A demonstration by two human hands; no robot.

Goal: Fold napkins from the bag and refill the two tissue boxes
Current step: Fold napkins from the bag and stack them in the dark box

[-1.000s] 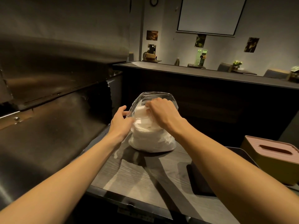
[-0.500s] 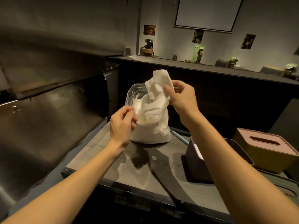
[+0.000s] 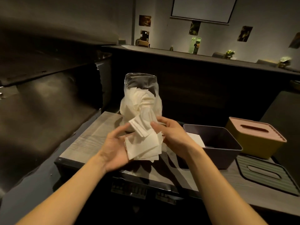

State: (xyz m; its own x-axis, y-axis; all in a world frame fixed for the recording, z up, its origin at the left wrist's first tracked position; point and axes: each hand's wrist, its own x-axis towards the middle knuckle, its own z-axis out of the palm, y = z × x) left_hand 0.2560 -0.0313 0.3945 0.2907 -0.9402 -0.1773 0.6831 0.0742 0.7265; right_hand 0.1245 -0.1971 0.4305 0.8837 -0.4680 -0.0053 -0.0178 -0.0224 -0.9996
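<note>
**Napkins Being Held Over the Tabletop, Near the Bag**

No brand, label or writing is being shown legibly; the panel under the near edge is too blurred to be read.

A grey wood-grain tabletop [image 3: 90, 140] is being lit dimly, with a dark counter [image 3: 211, 58] and a projection screen [image 3: 201, 8] being seen at the far side of the room.

A loose bunch of white napkins [image 3: 142, 143] is being cradled by the left hand [image 3: 115, 148] and pinched at its right side by the right hand [image 3: 172, 135]. The clear plastic bag [image 3: 141, 98] is being left standing just beyond. To the right, an open dark box [image 3: 224, 143], a yellow tissue box [image 3: 256, 138] and a ribbed lid [image 3: 263, 172] are being kept.

Half a second ago, one napkin was being lifted above the bag by the right hand alone; now both hands are being brought together lower and nearer.
</note>
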